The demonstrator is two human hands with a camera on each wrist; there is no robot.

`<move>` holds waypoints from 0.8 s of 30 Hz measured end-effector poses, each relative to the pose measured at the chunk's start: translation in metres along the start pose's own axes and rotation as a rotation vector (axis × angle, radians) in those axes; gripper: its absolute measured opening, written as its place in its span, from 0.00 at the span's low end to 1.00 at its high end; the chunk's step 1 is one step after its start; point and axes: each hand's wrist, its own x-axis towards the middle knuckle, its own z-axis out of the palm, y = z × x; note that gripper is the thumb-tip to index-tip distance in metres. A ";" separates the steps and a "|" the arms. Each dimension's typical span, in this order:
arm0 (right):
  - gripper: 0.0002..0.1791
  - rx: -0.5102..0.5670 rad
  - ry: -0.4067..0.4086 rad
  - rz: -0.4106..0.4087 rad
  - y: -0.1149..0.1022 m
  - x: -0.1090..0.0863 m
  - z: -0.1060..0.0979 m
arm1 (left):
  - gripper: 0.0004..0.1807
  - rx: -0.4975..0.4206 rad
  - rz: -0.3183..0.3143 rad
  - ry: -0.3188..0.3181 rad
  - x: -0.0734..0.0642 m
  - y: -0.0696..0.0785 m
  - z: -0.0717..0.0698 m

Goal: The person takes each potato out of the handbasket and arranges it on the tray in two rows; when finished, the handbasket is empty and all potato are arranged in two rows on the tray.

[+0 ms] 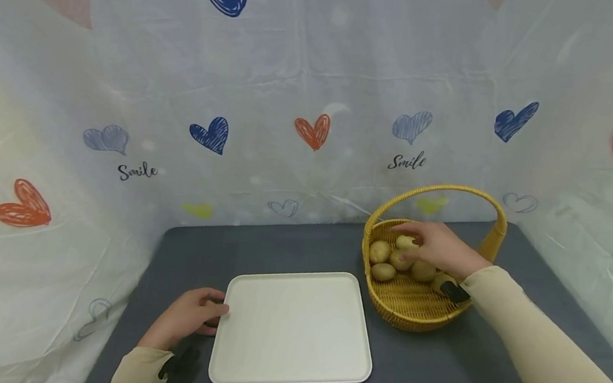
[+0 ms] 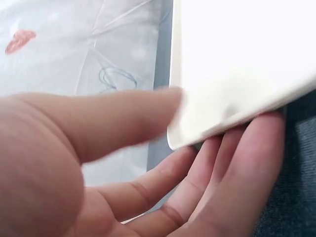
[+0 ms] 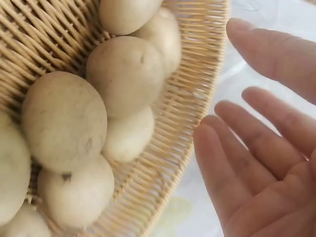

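A shallow white tray [image 1: 294,330] with rounded corners lies on the dark table. My left hand [image 1: 186,316] holds its left edge; in the left wrist view the thumb meets the tray's [image 2: 237,59] rim and the fingers reach beneath. Several pale potatoes [image 1: 380,252] sit in a yellow wicker basket [image 1: 422,308]. Over them hovers my right hand [image 1: 441,249], holding nothing. The right wrist view shows this hand [image 3: 281,190] with fingers spread, apart from the potatoes [image 3: 64,121] and beside the basket's rim [image 3: 207,94].
An arched handle [image 1: 457,188] rises over the basket, and the right forearm passes in front of its right side. A grey-blue cloth [image 1: 268,249] covers the table. Behind and at the sides hangs a white sheet [image 1: 260,96] printed with hearts.
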 end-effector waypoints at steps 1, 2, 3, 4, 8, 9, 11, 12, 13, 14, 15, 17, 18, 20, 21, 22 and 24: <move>0.35 0.012 -0.022 0.002 0.001 0.007 0.002 | 0.30 -0.011 -0.004 -0.006 0.002 -0.001 -0.001; 0.35 0.018 -0.042 0.001 0.002 0.013 0.003 | 0.30 -0.025 -0.006 -0.011 0.003 -0.002 -0.001; 0.34 0.023 -0.060 0.001 0.003 0.018 0.005 | 0.29 -0.034 -0.006 -0.015 0.005 -0.002 -0.002; 0.34 0.022 -0.075 -0.004 0.005 0.023 0.006 | 0.29 -0.040 -0.004 -0.021 0.006 -0.003 -0.002; 0.30 0.032 -0.117 -0.008 0.008 0.040 0.011 | 0.28 -0.048 -0.009 -0.030 0.008 -0.005 -0.005; 0.30 0.035 -0.126 -0.010 0.008 0.043 0.013 | 0.28 -0.047 -0.015 -0.028 0.008 -0.005 -0.006; 0.29 0.034 -0.136 -0.008 0.009 0.047 0.015 | 0.27 -0.045 -0.019 -0.028 0.008 -0.006 -0.006; 0.29 0.038 -0.140 -0.005 0.010 0.048 0.016 | 0.27 -0.045 -0.018 -0.027 0.008 -0.006 -0.006; 0.29 0.045 -0.145 -0.003 0.010 0.049 0.017 | 0.27 -0.047 -0.019 -0.029 0.008 -0.006 -0.006; 0.29 0.045 -0.148 -0.002 0.011 0.050 0.019 | 0.28 -0.049 -0.020 -0.031 0.008 -0.006 -0.006; 0.29 0.056 -0.149 0.011 0.012 0.051 0.020 | 0.28 -0.052 -0.020 -0.034 0.008 -0.006 -0.006; 0.29 0.072 -0.150 0.026 0.013 0.052 0.022 | 0.28 -0.060 -0.025 -0.037 0.009 -0.006 -0.006; 0.29 0.082 -0.153 0.029 0.013 0.052 0.023 | 0.28 -0.064 -0.031 -0.036 0.009 -0.006 -0.006; 0.29 0.084 -0.152 0.032 0.013 0.054 0.024 | 0.27 -0.069 -0.037 -0.032 0.009 -0.007 -0.006; 0.29 0.086 -0.149 0.037 0.014 0.055 0.025 | 0.27 -0.069 -0.037 -0.030 0.010 -0.007 -0.006; 0.29 0.073 -0.146 0.031 0.014 0.055 0.026 | 0.27 -0.070 -0.035 -0.028 0.010 -0.007 -0.006; 0.29 0.056 -0.145 0.026 0.015 0.057 0.027 | 0.27 -0.074 -0.031 -0.027 0.010 -0.007 -0.006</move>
